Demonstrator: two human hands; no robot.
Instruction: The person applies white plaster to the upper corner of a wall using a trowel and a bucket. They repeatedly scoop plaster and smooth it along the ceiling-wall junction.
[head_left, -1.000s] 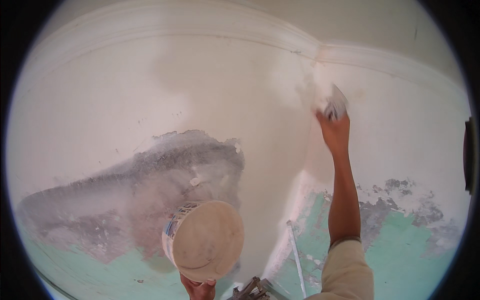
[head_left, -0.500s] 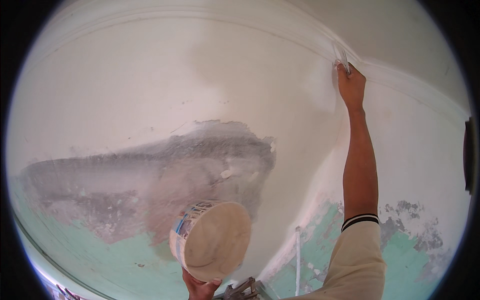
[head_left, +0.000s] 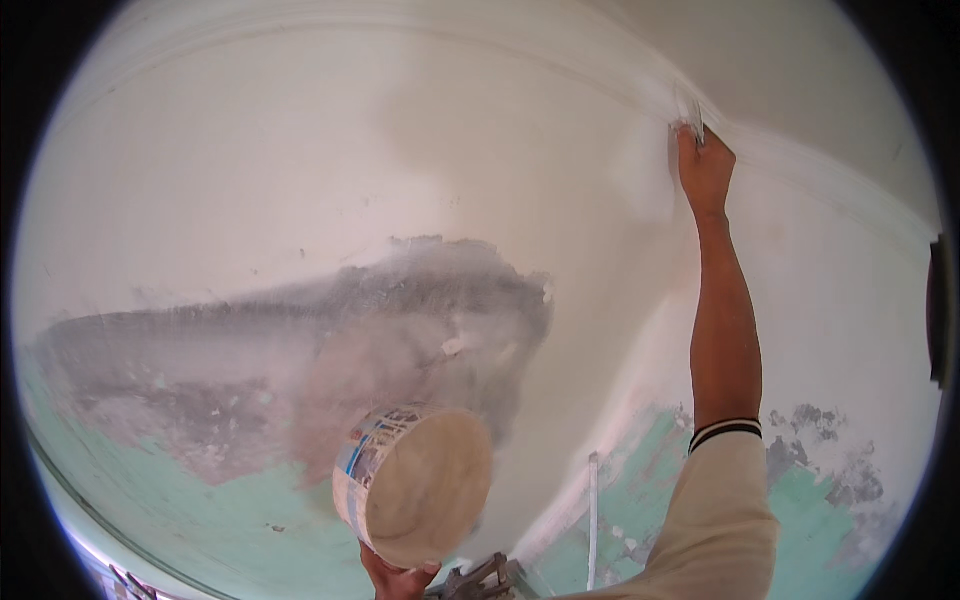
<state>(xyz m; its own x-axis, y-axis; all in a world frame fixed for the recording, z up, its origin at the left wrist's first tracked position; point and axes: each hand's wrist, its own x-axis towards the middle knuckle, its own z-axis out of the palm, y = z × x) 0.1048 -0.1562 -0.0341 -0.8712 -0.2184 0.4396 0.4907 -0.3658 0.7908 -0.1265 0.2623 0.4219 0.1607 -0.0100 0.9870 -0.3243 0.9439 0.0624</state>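
Observation:
My right hand [head_left: 706, 172] reaches high to the corner where the wall meets the cornice. Its fingers are closed round a putty knife [head_left: 698, 122], whose blade lies against or very near the white moulding. Low in the middle, my left hand [head_left: 393, 577] grips a round tub [head_left: 430, 487] from beneath. The tub is tilted with its mouth toward me, and a pale, smeared coating covers its inside. Printed paper in blue and white wraps its side. Behind it the wall [head_left: 270, 180] is off-white above, with a bare grey patch [head_left: 430, 285] below.
Green paint [head_left: 250, 515] shows low on the wall, flaking on the right-hand wall too. A thin white pipe [head_left: 593, 520] runs upright near the corner. Below it is a metal frame [head_left: 485, 578], partly hidden. A dark object [head_left: 938, 310] stands at the far right edge.
My right hand and the putty knife have shifted slightly right along the cornice. The tub in my left hand has moved a little left and down.

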